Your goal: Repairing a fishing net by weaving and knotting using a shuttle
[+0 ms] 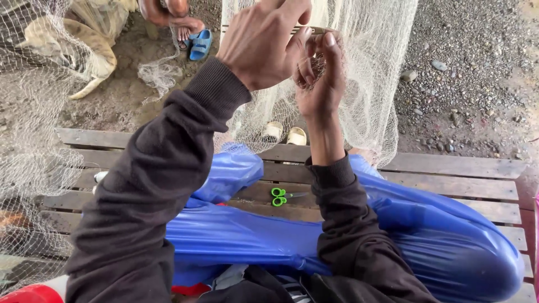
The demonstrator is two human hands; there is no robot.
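Pinching pale net (359, 84) in right hand (320, 84) grip, left hand (261, 45) closed on thin netting needle (314, 30) just above

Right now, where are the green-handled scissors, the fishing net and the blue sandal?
green-handled scissors (279, 196): head view, on the green finger loops.
fishing net (373, 67): head view, on the hanging mesh right of the hands.
blue sandal (201, 45): head view, on its strap.
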